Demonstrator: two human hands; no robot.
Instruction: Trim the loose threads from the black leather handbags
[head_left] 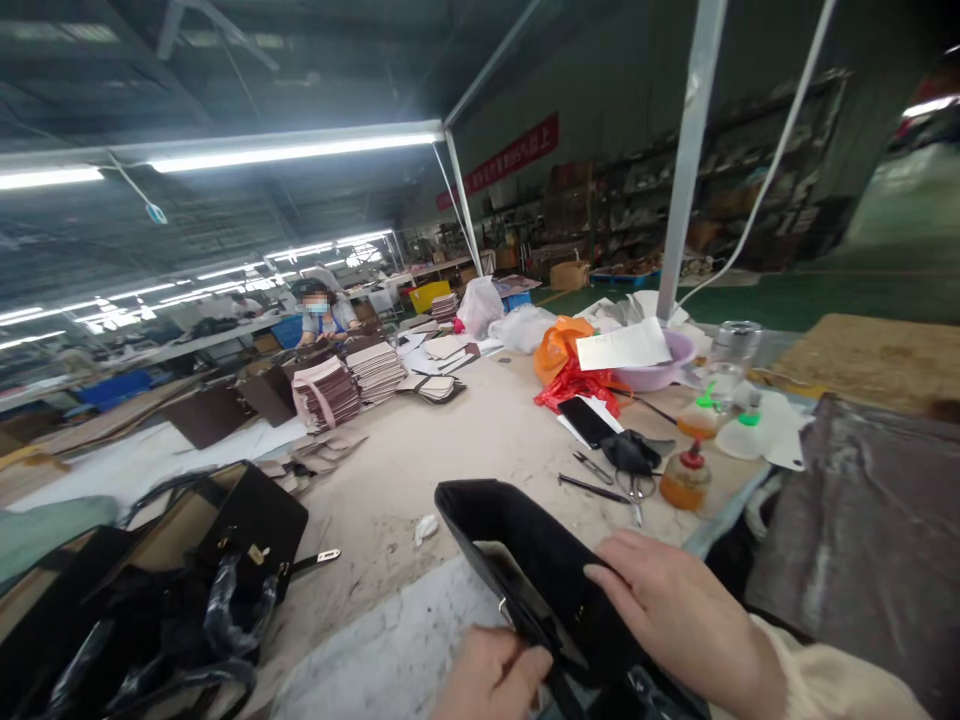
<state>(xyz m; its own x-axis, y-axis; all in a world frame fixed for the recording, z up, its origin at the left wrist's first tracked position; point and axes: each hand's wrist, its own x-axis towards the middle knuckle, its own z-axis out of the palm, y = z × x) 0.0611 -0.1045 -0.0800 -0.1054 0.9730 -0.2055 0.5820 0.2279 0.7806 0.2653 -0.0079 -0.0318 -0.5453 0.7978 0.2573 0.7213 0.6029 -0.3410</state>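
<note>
A black handbag (517,530) lies tilted at the near edge of the table, its mouth partly spread so that the dark inside and a pale lining show. My left hand (495,675) is closed on the bag's near edge, thumb and fingers pinching beside a small metal fitting. Along the opposite edge, my right hand (675,600) grips the bag with the thumb over its rim; some of those fingers are hidden. Dark straps and clear wrapping show at the bottom of the frame below the hands.
Finished-looking black handbags (247,530) with wrapped handles crowd the left. Stacked brown pieces (330,390) stand farther back, near a masked co-worker (322,310). To the right lie scissors (637,490), a black pen (592,487), a phone (585,422) and glue bottles (684,478). A metal post (686,160) rises behind.
</note>
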